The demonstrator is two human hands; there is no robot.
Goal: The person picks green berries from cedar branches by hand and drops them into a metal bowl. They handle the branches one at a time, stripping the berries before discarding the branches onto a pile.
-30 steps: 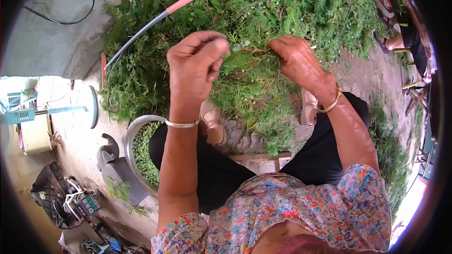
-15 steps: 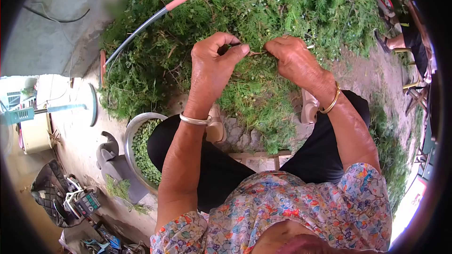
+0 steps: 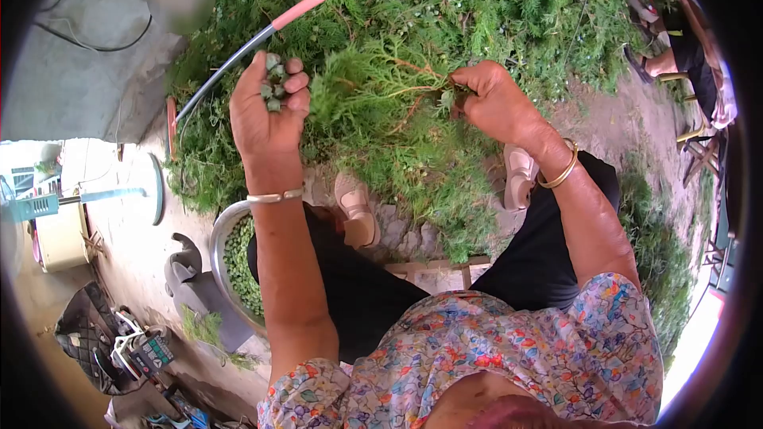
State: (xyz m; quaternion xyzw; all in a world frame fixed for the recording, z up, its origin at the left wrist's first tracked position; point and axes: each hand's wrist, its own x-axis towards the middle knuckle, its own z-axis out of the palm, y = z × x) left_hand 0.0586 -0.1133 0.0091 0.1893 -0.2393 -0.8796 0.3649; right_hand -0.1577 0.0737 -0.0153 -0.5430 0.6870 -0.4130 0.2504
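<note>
Palm up, my left hand point(image 3: 269, 123) curls its fingers around several small green cones point(image 3: 274, 83), which show between thumb and fingertips. My right hand point(image 3: 497, 99) is closed in a pinch on the stem end of a leafy conifer sprig point(image 3: 405, 83), whose feathery green fronds spread toward my left hand. Beneath both hands lies a large heap of cut conifer branches point(image 3: 477, 16). A metal basin point(image 3: 216, 250) beside my left knee holds many green cones point(image 3: 241, 266) like those in my hand; my leg and forearm cover part of it.
A long handle with a pink grip point(image 3: 302, 8) lies across the branches at upper left. Near the basin are a grey chair-like object point(image 3: 203, 294), a fan point(image 3: 155, 188) and a cart with bags point(image 3: 143, 345). Another person's foot point(image 3: 640, 63) shows at far right.
My left hand has moved left, away from my right, and turned palm up, showing the cones. My right hand now holds a sprig raised into clearer view.
</note>
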